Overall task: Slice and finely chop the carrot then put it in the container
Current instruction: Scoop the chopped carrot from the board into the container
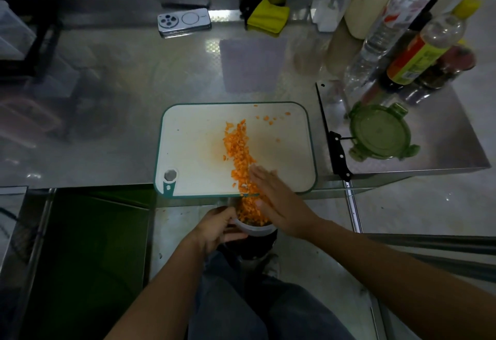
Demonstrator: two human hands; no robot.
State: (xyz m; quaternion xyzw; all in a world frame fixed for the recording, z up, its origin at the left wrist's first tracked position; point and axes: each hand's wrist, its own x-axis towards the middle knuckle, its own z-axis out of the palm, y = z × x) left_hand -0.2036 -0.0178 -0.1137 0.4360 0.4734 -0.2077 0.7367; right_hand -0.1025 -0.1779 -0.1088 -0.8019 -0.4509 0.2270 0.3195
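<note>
Finely chopped carrot (237, 146) lies in a long heap down the middle of the white cutting board (193, 138), with a few stray bits near its far right corner. My left hand (217, 228) grips a clear round container (255, 228) held just below the board's front edge; carrot pieces sit inside it. My right hand (276, 200) is flat with fingers together, its edge against the right side of the heap at the board's front edge, over the container. A black-handled knife (338, 155) rests on the counter to the right of the board.
A green round lid (381, 131) lies right of the knife. Bottles (418, 55) stand at the back right. A phone (183, 21) and a yellow cloth (267, 16) sit at the back of the steel counter (107, 111). A dark sink (88, 253) opens at lower left.
</note>
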